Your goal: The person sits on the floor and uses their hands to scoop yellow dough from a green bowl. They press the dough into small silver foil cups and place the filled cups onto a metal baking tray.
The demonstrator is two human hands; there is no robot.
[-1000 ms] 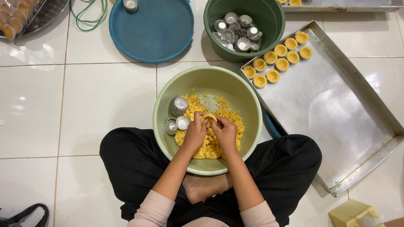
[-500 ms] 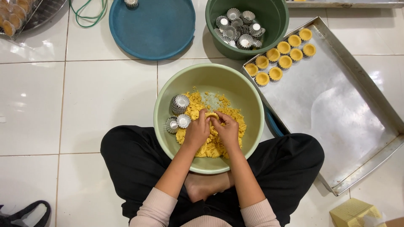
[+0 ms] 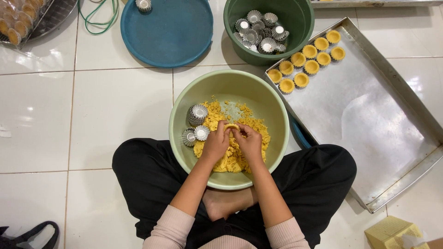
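I sit cross-legged on a white tiled floor with a pale green bowl [image 3: 272,106] between my knees. It holds crumbly yellow dough [image 3: 230,159] and a few small fluted metal tart moulds [image 3: 197,114] stacked at its left side. My left hand [image 3: 216,144] and my right hand [image 3: 249,143] meet over the dough. Together they pinch a small dough-filled tart mould [image 3: 231,127] between the fingertips.
A large metal baking tray [image 3: 369,120] on the right carries several dough-lined tart shells [image 3: 304,64] in its far corner. A dark green tub [image 3: 295,18] holds several empty moulds. A blue round lid [image 3: 168,32] lies behind the bowl. A yellow box [image 3: 390,233] sits at bottom right.
Both hands stay together over the dough, working the small mould with slight finger movement. The view has shifted a little.
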